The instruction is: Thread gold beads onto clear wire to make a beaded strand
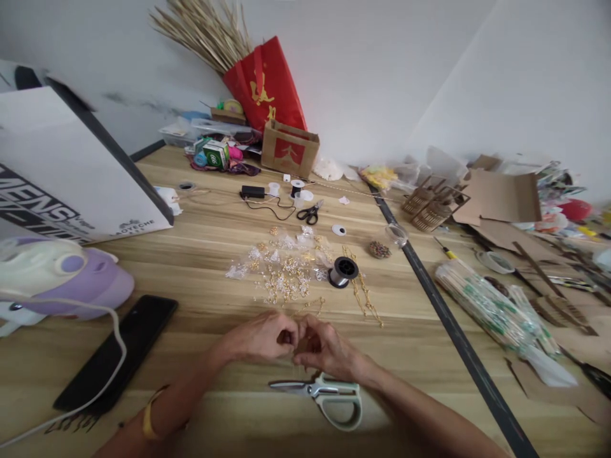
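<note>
My left hand (273,336) and my right hand (325,346) meet at the fingertips above the wooden table. The fingers of both are curled and pinched; a faint thin strand shows between and below them, too fine to make out. Just below lie scissors with pale green handles (340,402), blades pointing left. Beyond the hands are loose gold and clear beads (286,280), a short gold chain (312,306), a spool of silver wire (342,273) and a longer gold chain (363,294).
A black phone-like slab (121,346) with a white cable lies at left, beside a purple-and-cream device (71,277) and a big white box (71,165). Black scissors (310,213) lie farther back. Wrapped sticks (487,302) and cardboard (501,197) are at right.
</note>
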The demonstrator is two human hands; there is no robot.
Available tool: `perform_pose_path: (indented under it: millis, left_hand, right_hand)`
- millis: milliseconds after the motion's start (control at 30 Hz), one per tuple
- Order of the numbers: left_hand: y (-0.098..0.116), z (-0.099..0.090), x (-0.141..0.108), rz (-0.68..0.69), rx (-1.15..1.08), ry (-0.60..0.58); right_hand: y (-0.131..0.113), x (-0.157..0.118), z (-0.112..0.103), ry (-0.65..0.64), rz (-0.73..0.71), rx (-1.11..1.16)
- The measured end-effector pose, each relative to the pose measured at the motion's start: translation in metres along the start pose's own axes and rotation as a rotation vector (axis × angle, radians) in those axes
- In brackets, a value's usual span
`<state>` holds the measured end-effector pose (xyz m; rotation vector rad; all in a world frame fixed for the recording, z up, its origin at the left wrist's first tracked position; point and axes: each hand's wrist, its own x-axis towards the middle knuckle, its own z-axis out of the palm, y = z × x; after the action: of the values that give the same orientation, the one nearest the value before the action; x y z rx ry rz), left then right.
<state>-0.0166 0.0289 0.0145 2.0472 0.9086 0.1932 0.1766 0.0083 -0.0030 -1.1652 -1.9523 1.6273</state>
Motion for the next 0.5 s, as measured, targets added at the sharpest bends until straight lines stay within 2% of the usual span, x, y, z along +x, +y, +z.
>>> perform_pose_path:
  millis: [100,200,367,500]
  left_hand:
    - [0.002,0.001,0.004,-0.014,0.007,0.032]
    - [0.003,0.002,0.008,-0.054,0.034,0.069]
    - [0.004,0.008,0.011,-0.112,0.005,0.156]
    - [-0.001,0.017,0.011,-0.168,-0.061,0.181]
  right_hand:
    - [0.008,-0.001,0.003,0.065,0.013,0.046]
    - [0.01,-0.003,0.002,0.158,-0.062,-0.073]
    - [0.008,-0.006,-0.002,0.228,-0.16,-0.206]
    - [0.01,-0.006,-0.001,0.293,-0.279,-0.277]
